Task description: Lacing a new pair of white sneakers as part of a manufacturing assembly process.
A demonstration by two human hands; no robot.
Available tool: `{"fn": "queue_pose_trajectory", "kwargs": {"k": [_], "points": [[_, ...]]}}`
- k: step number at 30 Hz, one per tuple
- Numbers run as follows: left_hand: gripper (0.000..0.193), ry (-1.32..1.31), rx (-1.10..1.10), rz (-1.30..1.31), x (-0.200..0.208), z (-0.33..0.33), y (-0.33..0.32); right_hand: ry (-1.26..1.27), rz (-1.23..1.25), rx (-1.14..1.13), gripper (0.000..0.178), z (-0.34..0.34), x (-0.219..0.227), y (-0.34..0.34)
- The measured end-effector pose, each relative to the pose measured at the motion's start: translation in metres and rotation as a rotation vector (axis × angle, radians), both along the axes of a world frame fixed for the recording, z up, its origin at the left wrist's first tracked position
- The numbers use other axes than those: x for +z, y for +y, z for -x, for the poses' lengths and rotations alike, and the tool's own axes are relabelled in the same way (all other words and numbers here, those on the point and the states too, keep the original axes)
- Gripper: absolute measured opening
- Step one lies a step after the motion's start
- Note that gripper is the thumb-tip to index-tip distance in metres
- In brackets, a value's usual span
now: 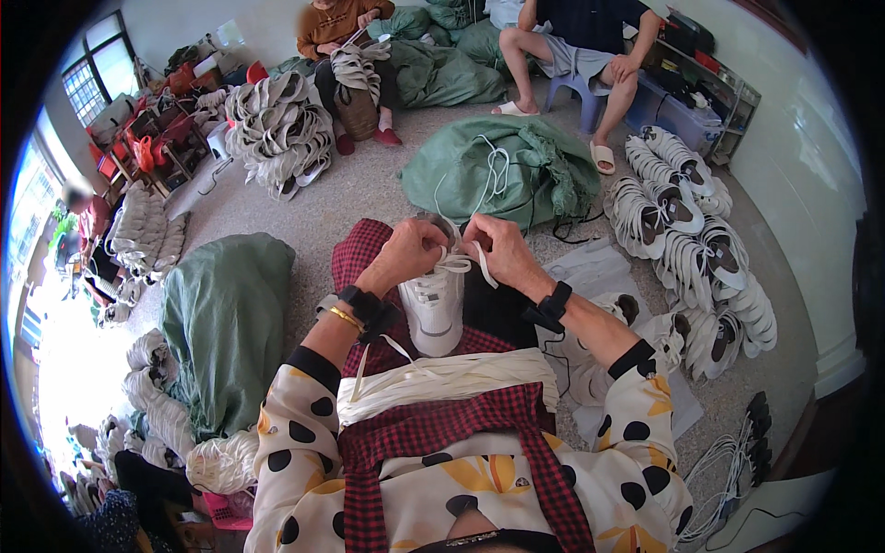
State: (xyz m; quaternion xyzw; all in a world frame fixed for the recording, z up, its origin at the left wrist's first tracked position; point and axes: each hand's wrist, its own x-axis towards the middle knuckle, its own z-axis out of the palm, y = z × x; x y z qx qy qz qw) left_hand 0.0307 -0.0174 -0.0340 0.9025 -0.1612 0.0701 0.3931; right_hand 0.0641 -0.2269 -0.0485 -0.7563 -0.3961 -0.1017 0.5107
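A white sneaker [433,318] rests on my lap, its toe pointing toward me. Near its tongue, my left hand [408,251] is closed in a pinch on the white shoelace [484,268]. The fingers of my right hand [504,247] pinch the same lace on the other side, and a loose end hangs below them. What the lace forms between the fingertips is partly hidden. Across my lap, on the red and black checked apron [406,452], lies a thick bundle of flat cream laces [452,382]. One strand rises from it beside the shoe.
Green sacks stand ahead [461,175] and at left [226,323]. Rows of pale shoes [682,230] line the right side; a shoe pile [281,129] is at far left. Two seated people [581,37] are beyond. Cables [724,470] lie at lower right.
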Motion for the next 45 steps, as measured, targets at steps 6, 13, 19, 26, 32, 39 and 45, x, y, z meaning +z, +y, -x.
{"fn": "queue_pose_trajectory", "kwargs": {"k": [6, 13, 19, 26, 32, 39, 45], "points": [[0.02, -0.013, 0.014, 0.022, -0.002, 0.0, 0.0, -0.208, 0.061, -0.008, 0.016, 0.002, -0.003, 0.008], [0.017, -0.101, -0.05, 0.001, -0.004, 0.001, 0.0, 0.623, -0.018, 0.166, 0.016, -0.013, -0.003, 0.005], [0.015, -0.053, -0.087, -0.062, 0.0, -0.006, 0.0, 0.618, 0.061, 0.154, 0.016, -0.014, 0.002, 0.004], [0.012, -0.127, -0.09, -0.12, 0.003, -0.005, 0.002, 0.668, -0.012, 0.179, 0.017, -0.015, -0.004, 0.009], [0.011, -0.328, 0.076, -0.349, 0.028, -0.002, 0.064, 0.576, 0.044, 0.186, 0.031, -0.017, -0.004, 0.002], [0.013, -0.219, 0.325, -0.246, 0.021, 0.038, 0.115, 0.529, 0.127, 0.162, 0.027, -0.013, 0.003, 0.001], [0.015, -0.458, 0.446, 0.004, 0.015, 0.071, 0.096, 0.517, 0.121, 0.096, 0.029, -0.017, 0.018, -0.008]]}}
